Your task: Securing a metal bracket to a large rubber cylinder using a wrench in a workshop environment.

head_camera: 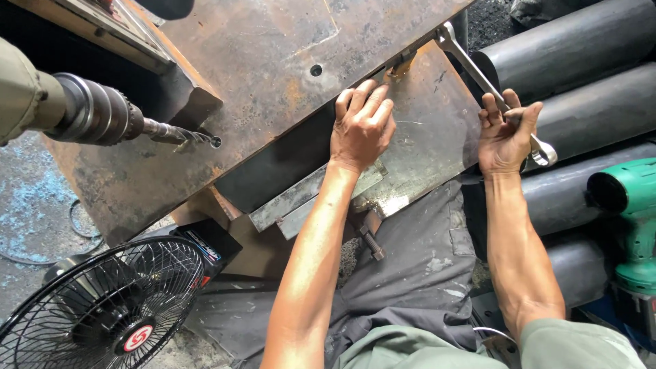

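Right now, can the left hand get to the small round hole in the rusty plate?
Probably yes. The left hand lies flat on the steel plate, and the hole sits just beyond its fingertips with bare rusty plate between and nothing in the way.

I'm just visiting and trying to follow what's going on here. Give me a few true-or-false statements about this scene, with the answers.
1. The right hand grips a long silver metal wrench. True.
2. The left hand holds a hammer. False: it lies flat, palm down, on the rusty brown steel plate.
3. A black wire-caged fan sits at the lower left. True.
4. The drill bit of the big grey drill chuck points at the fan. False: it points at a small hole in the steel plate.
5. A green power tool lies at the right edge. True.
6. The wrench's far end rests on the fan. False: it reaches the plate's edge.
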